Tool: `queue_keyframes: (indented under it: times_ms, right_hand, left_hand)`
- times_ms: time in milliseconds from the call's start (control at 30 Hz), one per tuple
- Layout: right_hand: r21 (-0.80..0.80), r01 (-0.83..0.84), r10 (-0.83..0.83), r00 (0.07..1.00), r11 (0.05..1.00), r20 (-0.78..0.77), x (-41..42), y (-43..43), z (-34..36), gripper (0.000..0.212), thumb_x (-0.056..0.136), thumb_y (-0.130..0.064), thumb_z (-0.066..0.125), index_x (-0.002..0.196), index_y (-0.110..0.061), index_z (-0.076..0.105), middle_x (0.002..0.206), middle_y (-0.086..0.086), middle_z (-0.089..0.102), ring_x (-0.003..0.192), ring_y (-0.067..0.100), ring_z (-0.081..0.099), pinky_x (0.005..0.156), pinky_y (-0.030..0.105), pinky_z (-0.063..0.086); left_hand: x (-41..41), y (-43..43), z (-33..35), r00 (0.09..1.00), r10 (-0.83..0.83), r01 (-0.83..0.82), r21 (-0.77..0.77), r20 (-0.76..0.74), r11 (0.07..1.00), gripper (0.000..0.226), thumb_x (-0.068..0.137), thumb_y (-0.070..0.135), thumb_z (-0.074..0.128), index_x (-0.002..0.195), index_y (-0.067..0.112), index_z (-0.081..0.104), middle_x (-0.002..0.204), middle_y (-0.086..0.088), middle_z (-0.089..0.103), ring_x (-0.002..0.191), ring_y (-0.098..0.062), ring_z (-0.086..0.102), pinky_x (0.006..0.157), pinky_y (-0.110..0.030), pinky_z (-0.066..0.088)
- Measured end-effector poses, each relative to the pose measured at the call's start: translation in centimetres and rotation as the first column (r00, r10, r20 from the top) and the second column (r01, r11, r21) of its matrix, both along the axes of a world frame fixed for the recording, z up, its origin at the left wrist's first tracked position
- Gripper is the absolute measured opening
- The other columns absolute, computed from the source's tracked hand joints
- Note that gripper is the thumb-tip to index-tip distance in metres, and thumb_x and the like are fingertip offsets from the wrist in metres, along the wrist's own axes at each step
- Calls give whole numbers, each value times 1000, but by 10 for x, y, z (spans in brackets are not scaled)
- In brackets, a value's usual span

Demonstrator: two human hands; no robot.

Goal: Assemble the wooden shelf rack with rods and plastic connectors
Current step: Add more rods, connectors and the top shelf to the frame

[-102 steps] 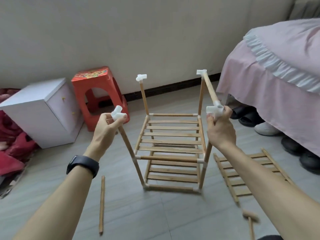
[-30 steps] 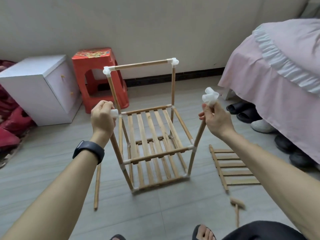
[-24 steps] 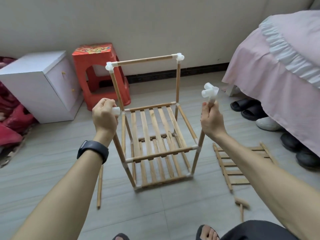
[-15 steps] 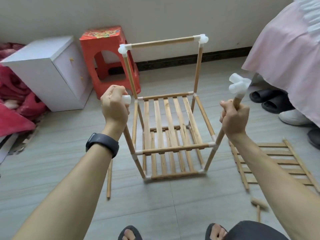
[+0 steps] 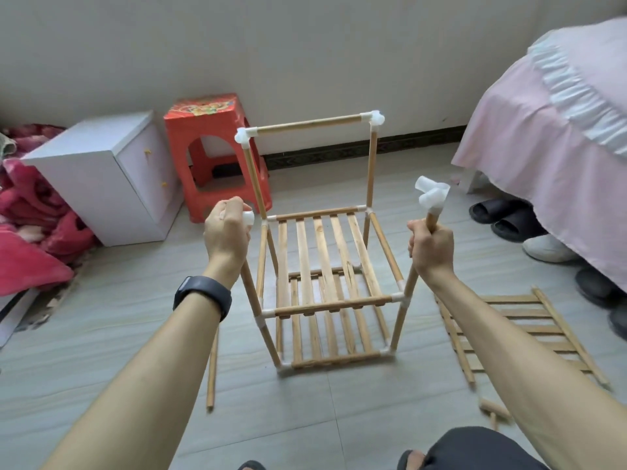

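Both arms reach forward. The left hand (image 5: pixel 226 236) curls its fingers round the top of the left post (image 5: pixel 250 286), the left connector (image 5: pixel 248 218) peeking out. The right hand (image 5: pixel 431 246) fists the right post (image 5: pixel 408 291) just below the right connector (image 5: pixel 432 195). The rack (image 5: pixel 325 252) stands mid-floor; it has turned since earlier, so the top rod (image 5: pixel 308 123) is now on the far side. A loose rod (image 5: pixel 212 368) lies to the left and a slat panel (image 5: pixel 515 330) to the right.
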State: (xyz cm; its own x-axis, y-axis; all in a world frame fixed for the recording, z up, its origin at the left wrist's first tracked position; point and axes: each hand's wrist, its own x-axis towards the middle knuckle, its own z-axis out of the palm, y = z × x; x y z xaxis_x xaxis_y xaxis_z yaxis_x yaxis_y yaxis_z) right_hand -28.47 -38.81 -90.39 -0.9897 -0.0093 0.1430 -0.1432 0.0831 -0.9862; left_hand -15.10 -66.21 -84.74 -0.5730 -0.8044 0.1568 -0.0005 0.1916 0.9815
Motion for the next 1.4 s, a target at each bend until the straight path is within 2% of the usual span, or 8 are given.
queue_keyframes:
  times_ms: [233, 400, 567, 733, 833, 1000, 1267, 1400]
  right_hand:
    - [325, -177, 155, 984, 929, 93, 7, 20, 21, 29, 96, -40, 60, 94, -11, 57, 92, 14, 64, 93, 28, 65, 72, 33, 46]
    - [66, -216, 223, 963, 974, -150, 15, 33, 57, 67, 89, -47, 61, 150, -33, 35, 124, 1, 61, 113, 15, 61, 91, 33, 46]
    - [201, -171, 222, 936, 965, -272, 14, 36, 64, 33, 94, -52, 63, 122, -34, 67, 108, 11, 74, 100, 43, 69, 87, 57, 59]
    - [156, -96, 142, 936, 983, -322, 10, 37, 65, 39, 81, -53, 74, 112, -29, 74, 100, -21, 71, 96, -1, 71, 71, 12, 56]
    - [172, -12, 75, 929, 985, -364, 10, 34, 63, 41, 81, -52, 74, 113, -26, 73, 91, -19, 69, 85, -11, 68, 65, 8, 53]
    - [259, 107, -2, 926, 960, -377, 7, 24, 64, 42, 81, -58, 74, 109, -27, 70, 102, 6, 64, 87, 17, 66, 68, 28, 59]
    - [374, 17, 77, 969, 927, -235, 9, 23, 67, 69, 93, -52, 66, 148, -26, 33, 97, -2, 59, 77, 6, 60, 57, 15, 41]
    - [348, -37, 79, 991, 937, -107, 3, 7, 75, 65, 93, -57, 62, 137, -17, 35, 101, 0, 53, 79, 11, 58, 57, 20, 42]
  left_hand:
    - [16, -10, 6, 990, -71, 82, -79, 125, 994, 50, 96, 70, 39, 106, 25, 57, 89, -4, 71, 67, -15, 67, 68, -36, 56]
    - [15, -14, 8, 984, -117, 129, -82, 133, 988, 36, 102, 56, 41, 105, 24, 58, 91, -6, 73, 60, -11, 69, 64, -33, 53]
    - [11, -12, 5, 989, -126, 129, -43, 73, 991, 32, 104, 50, 41, 102, 22, 57, 79, -6, 72, 52, -11, 65, 55, -28, 48]
    - [6, -13, -1, 995, -100, 101, -50, 30, 994, 27, 105, 43, 41, 101, 22, 57, 78, -6, 70, 52, -12, 64, 45, -19, 46]
    - [4, -14, -2, 995, -98, 99, -42, 31, 994, 23, 102, 36, 42, 103, 20, 58, 77, -6, 71, 51, -12, 65, 46, -21, 46]
    - [5, -16, 0, 992, -115, 117, -32, 49, 993, 20, 102, 34, 43, 103, 20, 58, 80, -8, 72, 51, -12, 65, 54, -29, 47]
    - [8, -6, 1, 994, -7, 8, -6, 109, 1000, 39, 98, 56, 48, 118, 22, 50, 100, -3, 69, 87, -23, 70, 76, -41, 55]
    - [6, 0, 1, 996, 43, -43, -4, 83, 999, 25, 92, 43, 53, 105, 22, 58, 95, -4, 67, 80, -21, 63, 65, -33, 47]
